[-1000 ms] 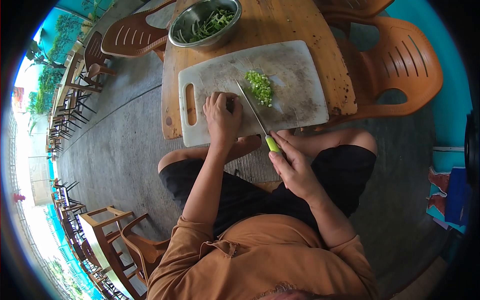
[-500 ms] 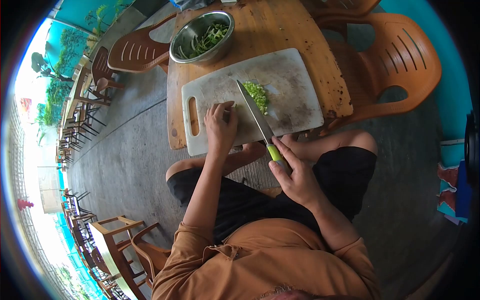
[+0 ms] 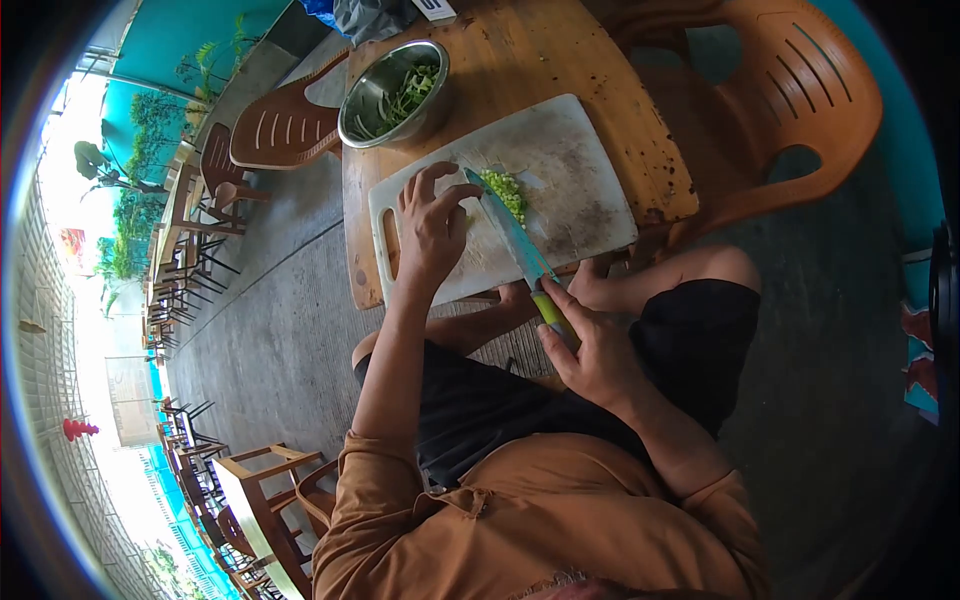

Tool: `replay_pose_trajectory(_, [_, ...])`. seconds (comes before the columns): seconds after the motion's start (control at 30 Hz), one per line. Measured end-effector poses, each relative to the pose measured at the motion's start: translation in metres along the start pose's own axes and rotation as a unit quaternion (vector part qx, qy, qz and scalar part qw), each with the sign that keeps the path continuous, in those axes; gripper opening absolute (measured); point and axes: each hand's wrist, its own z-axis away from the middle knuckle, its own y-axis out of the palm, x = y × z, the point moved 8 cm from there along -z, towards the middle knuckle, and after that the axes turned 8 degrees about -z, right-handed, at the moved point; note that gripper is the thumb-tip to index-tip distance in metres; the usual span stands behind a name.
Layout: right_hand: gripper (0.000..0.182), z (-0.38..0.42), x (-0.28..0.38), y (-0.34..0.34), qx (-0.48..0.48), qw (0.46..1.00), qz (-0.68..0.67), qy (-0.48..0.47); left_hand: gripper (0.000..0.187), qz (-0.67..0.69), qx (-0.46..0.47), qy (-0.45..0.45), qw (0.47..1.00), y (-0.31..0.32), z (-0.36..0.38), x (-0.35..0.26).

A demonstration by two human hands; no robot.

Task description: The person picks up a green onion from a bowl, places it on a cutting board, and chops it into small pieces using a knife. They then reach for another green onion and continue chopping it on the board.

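A white cutting board (image 3: pixel 575 190) lies on the wooden table, with a small heap of chopped green pieces (image 3: pixel 506 194) near its middle. My right hand (image 3: pixel 592 350) is wrapped round the green and grey handle of a knife (image 3: pixel 517 241). Its blade slants up and left over the board, beside the left edge of the heap. My left hand (image 3: pixel 433 225) is over the board's left part, fingers bent and apart, with the fingertips near the knife's tip. Nothing shows between these fingers.
Beyond the board a metal bowl (image 3: pixel 433 112) holds cut greens. At the wooden table's (image 3: pixel 520 50) far edge are a grey plastic bag (image 3: pixel 372 18) and a white box (image 3: pixel 434 10). Orange-brown chairs stand at the right (image 3: pixel 800 90) and left (image 3: pixel 285 125).
My left hand has lifted off the board and its fingers have spread near the knife tip. The blade has turned, showing a bluish face. The whole view has shifted slightly.
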Motion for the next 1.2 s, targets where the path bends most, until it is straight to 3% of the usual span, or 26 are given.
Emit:
replay_pose_trajectory(0.27, [0.057,0.003,0.001,0.003,0.005,1.0,0.019,-0.017,0.03,-0.033,0.052,0.068,0.996,0.007,-0.016,-0.008])
replay_pose_trajectory(0.6, [0.056,0.005,-0.003,0.004,0.013,1.0,0.004,0.004,0.022,0.002,0.031,0.057,0.998,0.005,-0.022,-0.005])
replay_pose_trajectory(0.67, [0.059,0.005,-0.002,0.004,0.002,1.0,0.014,-0.028,0.019,-0.011,0.051,0.071,0.996,0.005,-0.021,-0.008])
replay_pose_trajectory(1.0, [0.057,0.004,-0.003,0.007,0.004,1.0,-0.002,-0.004,0.022,0.002,0.042,0.037,0.998,0.006,-0.023,0.005])
replay_pose_trajectory(1.2, [0.057,0.003,0.0,0.008,-0.003,0.999,-0.007,-0.041,0.025,-0.031,0.075,0.08,0.993,0.011,-0.02,0.003])
